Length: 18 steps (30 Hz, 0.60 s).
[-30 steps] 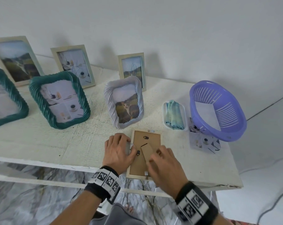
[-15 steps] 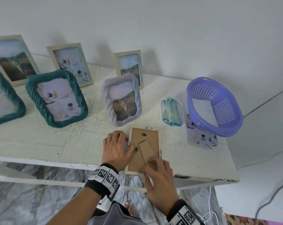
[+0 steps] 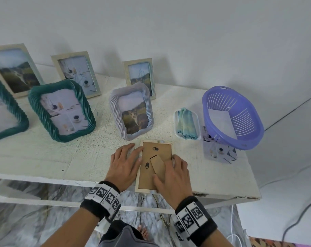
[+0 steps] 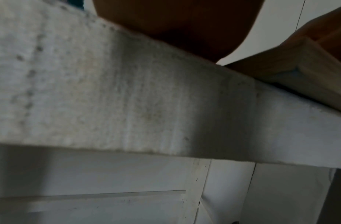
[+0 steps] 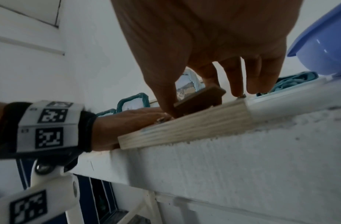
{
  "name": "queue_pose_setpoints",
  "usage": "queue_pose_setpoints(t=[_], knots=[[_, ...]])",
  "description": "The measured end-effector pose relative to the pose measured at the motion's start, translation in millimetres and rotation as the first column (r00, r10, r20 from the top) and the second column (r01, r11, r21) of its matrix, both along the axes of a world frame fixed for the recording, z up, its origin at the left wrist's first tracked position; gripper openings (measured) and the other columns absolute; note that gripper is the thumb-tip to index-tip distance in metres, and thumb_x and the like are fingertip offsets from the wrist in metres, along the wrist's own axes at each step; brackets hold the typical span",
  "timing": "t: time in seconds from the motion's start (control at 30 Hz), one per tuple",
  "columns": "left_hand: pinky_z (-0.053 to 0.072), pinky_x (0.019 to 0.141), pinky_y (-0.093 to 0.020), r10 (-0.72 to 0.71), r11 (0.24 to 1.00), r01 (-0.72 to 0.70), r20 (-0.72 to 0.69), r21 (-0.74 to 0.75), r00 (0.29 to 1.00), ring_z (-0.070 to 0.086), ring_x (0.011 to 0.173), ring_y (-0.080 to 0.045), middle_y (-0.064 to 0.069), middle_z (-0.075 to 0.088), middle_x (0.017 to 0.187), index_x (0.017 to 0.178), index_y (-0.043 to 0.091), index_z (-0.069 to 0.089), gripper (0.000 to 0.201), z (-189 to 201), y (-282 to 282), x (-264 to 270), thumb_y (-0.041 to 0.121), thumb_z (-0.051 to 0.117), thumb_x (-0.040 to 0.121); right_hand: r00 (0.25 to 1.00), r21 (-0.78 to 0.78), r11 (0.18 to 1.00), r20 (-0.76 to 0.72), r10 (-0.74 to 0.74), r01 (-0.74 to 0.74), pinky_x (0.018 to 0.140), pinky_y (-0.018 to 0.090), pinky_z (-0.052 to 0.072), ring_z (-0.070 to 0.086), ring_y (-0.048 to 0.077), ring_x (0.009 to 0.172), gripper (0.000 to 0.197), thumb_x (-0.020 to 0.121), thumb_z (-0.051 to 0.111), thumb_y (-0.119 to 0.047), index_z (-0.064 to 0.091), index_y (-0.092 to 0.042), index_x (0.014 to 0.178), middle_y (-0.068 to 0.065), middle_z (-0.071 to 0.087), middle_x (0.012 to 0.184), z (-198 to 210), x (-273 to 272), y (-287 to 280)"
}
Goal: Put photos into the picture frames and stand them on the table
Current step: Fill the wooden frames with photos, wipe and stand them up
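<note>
A light wooden picture frame [image 3: 153,164] lies face down at the near edge of the white table [image 3: 44,157], its brown backing board up and its near end jutting slightly past the edge. On the backing, the cardboard easel stand [image 3: 158,166] is lifted at a slant; the right wrist view shows its free end raised off the board.

The right hand [image 3: 172,177] sits at the frame's 4 o'clock corner, thumb on the near part of the stand and fingers curled down over the frame's right rail, so it appears to pinch the stand between thumb and forefinger, though the head view hides the fingertips. The left hand [image 3: 124,164] lies flat on the table at the frame's 9 o'clock side, fingers straight and spread, the thumb tip touching the backing near a small black turn clip [image 3: 147,165]. A second clip [image 3: 155,149] sits toward 12 o'clock on the board. The left wrist view shows only the table edge, a corner of the frame and a dark underside of the hand.

Just beyond the frame, at 11 o'clock, a lilac ribbed frame [image 3: 131,111] with a cat photo stands upright. Farther toward 10 o'clock stands a green ribbed frame [image 3: 62,111], with another green one cut off at the left edge. Three pale rectangular frames stand along the wall behind.

At 1 o'clock a small white tray [image 3: 176,122] holds a folded blue-green cloth [image 3: 186,123]. At 2 o'clock a purple slotted basket [image 3: 233,116] rests tilted, partly on a loose photo [image 3: 220,152] lying flat.
</note>
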State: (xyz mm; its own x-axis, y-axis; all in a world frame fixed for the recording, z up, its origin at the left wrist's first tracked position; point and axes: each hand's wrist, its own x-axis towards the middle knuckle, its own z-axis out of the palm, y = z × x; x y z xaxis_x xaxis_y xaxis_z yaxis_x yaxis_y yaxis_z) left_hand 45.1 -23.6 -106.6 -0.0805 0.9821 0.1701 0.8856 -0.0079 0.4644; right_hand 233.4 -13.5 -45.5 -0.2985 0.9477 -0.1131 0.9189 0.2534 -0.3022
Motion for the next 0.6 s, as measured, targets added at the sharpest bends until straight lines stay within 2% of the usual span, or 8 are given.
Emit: queue_pose_setpoints(t=[0.07, 0.17, 0.27, 0.47, 0.6], knots=[[0.037, 0.100, -0.039, 0.000, 1.000, 0.000, -0.013, 0.006, 1.000, 0.043, 0.123, -0.021, -0.002, 0.048, 0.138, 0.141, 0.033, 0.047, 0.047, -1, -3, -4, 0.048, 0.027, 0.101, 0.997, -0.005, 1.000, -0.076, -0.018, 0.018, 0.103, 0.038, 0.038, 0.034, 0.028, 0.128, 0.052, 0.085, 0.056, -0.045, 0.049, -0.010, 0.123, 0.010, 0.035, 0.142, 4, -1, -1], [0.037, 0.098, -0.039, 0.001, 1.000, 0.000, -0.033, 0.020, 0.999, 0.043, 0.122, -0.022, -0.003, 0.049, 0.138, 0.140, 0.032, 0.048, 0.047, -1, -6, -7, 0.047, 0.028, 0.100, 0.979, -0.004, 0.999, -0.198, -0.037, 0.037, 0.098, 0.028, 0.038, 0.040, 0.021, 0.120, 0.041, 0.087, 0.057, -0.041, 0.049, -0.013, 0.116, 0.006, 0.037, 0.141, 14, 5, 0], [0.037, 0.098, -0.039, 0.004, 1.000, -0.003, -0.031, 0.023, 1.000, 0.043, 0.122, -0.022, -0.003, 0.050, 0.137, 0.139, 0.030, 0.050, 0.047, -1, -7, -7, 0.046, 0.029, 0.100, 0.966, -0.003, 0.996, -0.242, -0.086, 0.088, 0.096, 0.024, 0.037, 0.042, 0.017, 0.117, 0.037, 0.088, 0.060, -0.039, 0.050, -0.015, 0.115, 0.002, 0.040, 0.138, 21, 27, 4], [0.038, 0.098, -0.040, 0.016, 0.999, -0.015, -0.032, 0.031, 0.999, 0.043, 0.121, -0.022, -0.004, 0.052, 0.135, 0.138, 0.028, 0.051, 0.047, 0, -8, -6, 0.044, 0.030, 0.100, 0.970, -0.018, 0.975, -0.091, -0.224, 0.223, 0.097, 0.030, 0.036, 0.041, 0.024, 0.119, 0.046, 0.087, 0.062, -0.036, 0.051, -0.010, 0.123, 0.007, 0.045, 0.136, 19, 78, 20], [0.038, 0.099, -0.041, 0.015, 1.000, -0.015, -0.027, 0.022, 1.000, 0.043, 0.121, -0.022, -0.004, 0.052, 0.135, 0.138, 0.028, 0.051, 0.047, 2, -8, -5, 0.044, 0.030, 0.100, 0.977, -0.045, 0.977, -0.026, -0.210, 0.209, 0.096, 0.032, 0.037, 0.040, 0.025, 0.114, 0.046, 0.087, 0.061, -0.037, 0.051, -0.009, 0.122, 0.007, 0.045, 0.132, 11, 87, 21]])
